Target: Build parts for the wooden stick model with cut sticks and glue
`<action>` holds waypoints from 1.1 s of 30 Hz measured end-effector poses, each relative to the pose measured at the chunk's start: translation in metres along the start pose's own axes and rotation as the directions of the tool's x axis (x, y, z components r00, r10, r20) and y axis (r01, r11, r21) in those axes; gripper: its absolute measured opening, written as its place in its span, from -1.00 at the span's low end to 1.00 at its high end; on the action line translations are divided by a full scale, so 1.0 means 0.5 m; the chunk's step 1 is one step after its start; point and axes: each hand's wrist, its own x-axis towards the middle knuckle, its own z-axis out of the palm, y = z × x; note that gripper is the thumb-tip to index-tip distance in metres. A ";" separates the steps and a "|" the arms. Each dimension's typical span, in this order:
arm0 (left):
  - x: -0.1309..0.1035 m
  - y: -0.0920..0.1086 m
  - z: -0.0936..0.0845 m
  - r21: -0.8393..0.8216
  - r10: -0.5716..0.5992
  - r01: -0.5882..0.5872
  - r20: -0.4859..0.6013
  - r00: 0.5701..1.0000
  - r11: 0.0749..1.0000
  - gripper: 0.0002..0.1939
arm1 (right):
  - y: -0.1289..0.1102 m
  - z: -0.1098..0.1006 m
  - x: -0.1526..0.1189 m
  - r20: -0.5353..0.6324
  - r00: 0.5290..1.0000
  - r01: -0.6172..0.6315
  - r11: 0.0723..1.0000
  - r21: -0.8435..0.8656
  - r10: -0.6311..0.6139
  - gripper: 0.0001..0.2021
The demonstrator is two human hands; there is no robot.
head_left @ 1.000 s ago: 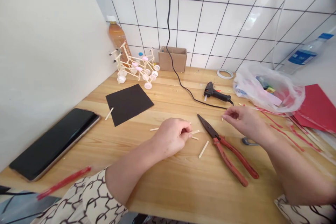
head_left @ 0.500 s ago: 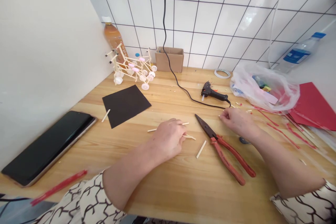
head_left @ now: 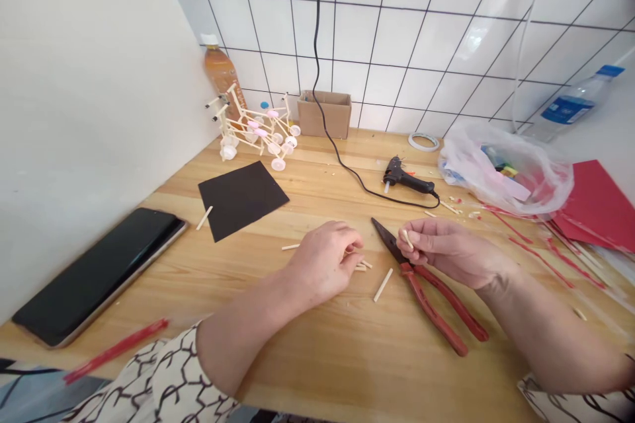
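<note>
My right hand [head_left: 446, 248] pinches a short pale stick [head_left: 407, 239] between thumb and fingers, above the jaws of the red-handled pliers [head_left: 431, 304]. Low over the wood, my left hand [head_left: 327, 261] has its fingers curled together; what they hold, if anything, is hidden. Short stick pieces [head_left: 361, 267] lie by its fingertips, and one end of another stick [head_left: 290, 247] shows on its left. Between the hand and the pliers lies a loose stick [head_left: 383, 285].
A black glue gun [head_left: 409, 178], black card [head_left: 243, 199], phone [head_left: 96, 271], stick frames with round wheels [head_left: 258, 129], cardboard box [head_left: 325, 115], tape roll [head_left: 423, 141], plastic bag [head_left: 506, 168], red sheets [head_left: 598, 205] and two bottles [head_left: 221, 73] surround the work area.
My right hand has moved left and turned, and a stick now shows in its pinch. My left hand's fingers have shifted among the small sticks. The view has moved slightly.
</note>
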 end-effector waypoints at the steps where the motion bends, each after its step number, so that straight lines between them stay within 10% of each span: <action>1: 0.000 0.003 0.000 -0.105 -0.020 0.016 -0.036 0.999 0.994 -0.89 | 0.001 0.005 -0.001 0.007 1.000 -0.006 1.000 0.022 0.006 -0.76; 8: -0.006 0.025 -0.003 -0.597 -0.085 0.067 -0.001 0.996 0.799 -0.77 | 0.011 0.033 -0.005 0.041 0.999 -0.006 1.000 -0.021 0.007 -0.76; 18: -0.009 0.032 0.003 -0.813 -0.130 0.193 0.146 0.981 0.550 -0.94 | 0.020 0.063 0.002 0.114 0.993 -0.023 0.998 -0.055 0.029 -0.75; 33: -0.015 0.039 -0.003 -0.582 -0.075 0.110 0.084 0.994 0.806 -0.86 | 0.028 0.067 0.002 0.005 0.999 0.036 0.999 -0.016 -0.036 -0.83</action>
